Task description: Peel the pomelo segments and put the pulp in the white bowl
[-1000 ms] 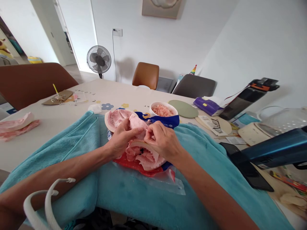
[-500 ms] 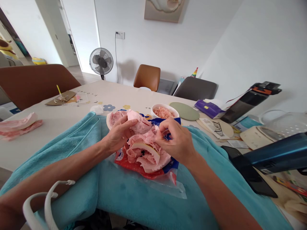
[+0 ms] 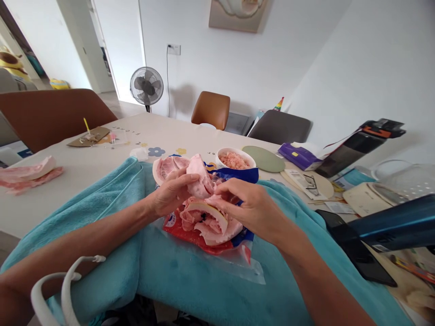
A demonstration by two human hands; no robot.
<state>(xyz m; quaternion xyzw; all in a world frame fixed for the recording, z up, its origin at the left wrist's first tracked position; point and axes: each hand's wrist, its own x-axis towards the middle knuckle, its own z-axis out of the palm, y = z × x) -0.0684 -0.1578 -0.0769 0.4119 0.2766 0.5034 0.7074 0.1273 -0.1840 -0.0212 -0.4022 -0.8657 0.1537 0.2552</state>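
A pale pink peeled pomelo chunk (image 3: pixel 199 176) is gripped in my left hand (image 3: pixel 171 192), its thumb on the near face. My right hand (image 3: pixel 249 201) has its thumb and fingers curled against the right edge of that chunk. Just what lies between those fingertips is partly hidden. Below both hands, a heap of pomelo peel and membrane (image 3: pixel 207 222) lies on a red and blue plastic bag (image 3: pixel 217 249). Another piece with thick white rind (image 3: pixel 161 170) sits behind my left hand. Behind the bag stands a white bowl (image 3: pixel 220 164) of pink pomelo flesh (image 3: pixel 234 160).
A teal towel (image 3: pixel 190 285) covers the near table edge and lap. Pomelo peel (image 3: pixel 32 174) lies at far left. To the right are a green round mat (image 3: pixel 265 158), purple pack (image 3: pixel 299 155), glasses (image 3: pixel 311 183), black phone (image 3: pixel 360 253) and blue bottle (image 3: pixel 397 219).
The chunk in my left hand has turned more upright. My right hand has lowered from a raised pinch, its fingers now extending left to the chunk's edge. The view has shifted slightly.
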